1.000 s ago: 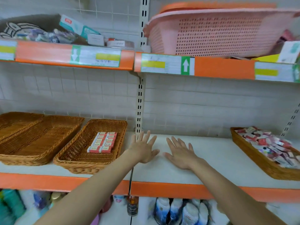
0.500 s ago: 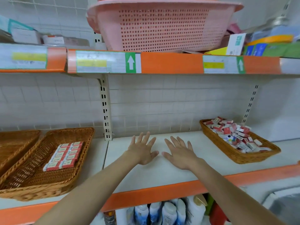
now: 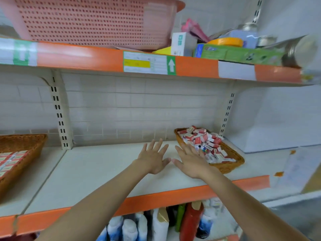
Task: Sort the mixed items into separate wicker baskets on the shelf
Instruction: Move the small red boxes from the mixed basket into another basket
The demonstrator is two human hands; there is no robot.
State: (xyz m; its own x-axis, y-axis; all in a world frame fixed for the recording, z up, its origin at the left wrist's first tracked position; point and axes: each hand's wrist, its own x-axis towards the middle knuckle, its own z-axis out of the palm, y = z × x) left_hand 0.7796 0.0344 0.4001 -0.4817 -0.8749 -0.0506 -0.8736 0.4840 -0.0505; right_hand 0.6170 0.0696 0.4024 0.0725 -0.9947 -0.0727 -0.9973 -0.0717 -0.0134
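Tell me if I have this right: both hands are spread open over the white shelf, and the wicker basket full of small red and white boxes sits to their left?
Not quite. In the head view the wicker basket heaped with small red and white boxes sits to the right, beside the right hand. Both hands, left hand included, are indeed spread open over the white shelf.

Both hands reach over the white shelf (image 3: 90, 171), fingers spread and holding nothing: the left hand (image 3: 152, 158) beside the right hand (image 3: 190, 160), thumbs almost meeting. Just right of them sits a wicker basket (image 3: 231, 156) heaped with small boxes (image 3: 203, 139). At the left edge, another basket (image 3: 29, 145) holds neat rows of boxes.
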